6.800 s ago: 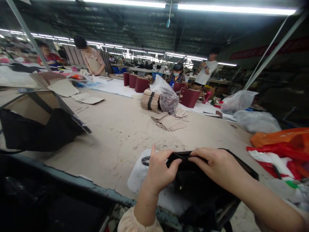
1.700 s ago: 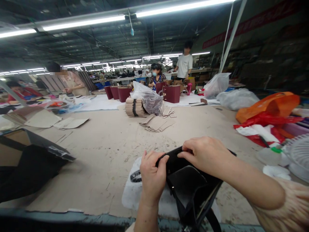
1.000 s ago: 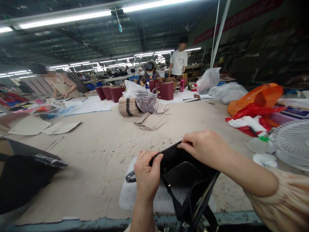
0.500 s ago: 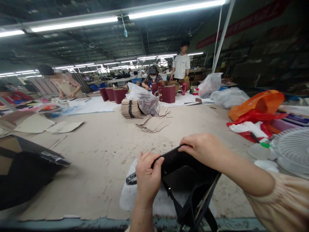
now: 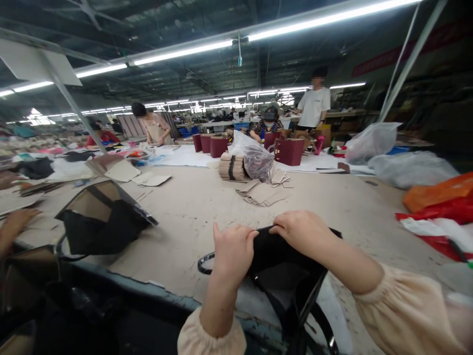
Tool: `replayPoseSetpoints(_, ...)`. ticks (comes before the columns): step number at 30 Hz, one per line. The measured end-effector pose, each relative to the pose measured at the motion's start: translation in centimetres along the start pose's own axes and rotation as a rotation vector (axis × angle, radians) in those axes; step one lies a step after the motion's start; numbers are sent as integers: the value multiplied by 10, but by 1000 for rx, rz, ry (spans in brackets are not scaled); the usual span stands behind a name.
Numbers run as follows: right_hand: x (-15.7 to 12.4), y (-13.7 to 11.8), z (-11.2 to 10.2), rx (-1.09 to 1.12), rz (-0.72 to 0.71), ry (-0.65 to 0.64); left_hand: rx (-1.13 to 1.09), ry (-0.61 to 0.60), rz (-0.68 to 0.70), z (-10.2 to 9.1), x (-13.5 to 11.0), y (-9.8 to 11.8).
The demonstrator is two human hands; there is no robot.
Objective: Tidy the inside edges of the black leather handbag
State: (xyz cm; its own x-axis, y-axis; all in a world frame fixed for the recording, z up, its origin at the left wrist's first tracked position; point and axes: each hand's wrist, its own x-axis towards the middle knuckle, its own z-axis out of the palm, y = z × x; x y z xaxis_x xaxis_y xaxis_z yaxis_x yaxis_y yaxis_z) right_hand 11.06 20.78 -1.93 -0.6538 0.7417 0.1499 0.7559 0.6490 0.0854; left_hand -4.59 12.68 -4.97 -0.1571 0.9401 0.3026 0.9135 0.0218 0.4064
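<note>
A black handbag [image 5: 284, 281] stands open at the table's front edge, its dark inside facing me. My left hand [image 5: 234, 249] pinches the bag's far rim near its left corner, thumb inside. On the same rim, a little to the right, my right hand [image 5: 301, 234] is closed, with fingers and thumb pressed on the edge. A looped black handle [image 5: 206, 263] sticks out left of the bag, past my left wrist. Another strap [image 5: 325, 325] hangs at its lower right. The bag's lower part runs out of view at the bottom.
Another black bag [image 5: 103, 222] lies to the left, with a person's hand [image 5: 22, 219] beyond it. Ahead are a bundle of cardboard pieces [image 5: 232, 167], loose pieces [image 5: 262, 192], a clear plastic bag [image 5: 254, 158] and maroon bags [image 5: 290, 151]. Orange and red bags [image 5: 439, 197] lie right.
The view has turned left, bringing more of the left side into sight. My right hand has come slightly nearer my left along the rim. Both keep hold of the bag.
</note>
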Motion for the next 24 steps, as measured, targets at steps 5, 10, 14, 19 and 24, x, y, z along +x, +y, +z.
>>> replayPoseSetpoints(5, 3, 7, 8, 82, 51, 19, 152, -194, 113, -2, 25, 6)
replayPoseSetpoints(10, -6, 17, 11, 233, 88, 36, 186, -240, 77, -3, 35, 6)
replayPoseSetpoints(14, -20, 26, 13, 284, 152, 44, 204, -241, 95, -1, 39, 6)
replayPoseSetpoints(19, -24, 33, 14, 287, 228, 55, 181, -256, 95, 1, 40, 5)
replayPoseSetpoints(24, -20, 34, 13, 268, 246, 67, 158, -265, 99, 2, 40, 4)
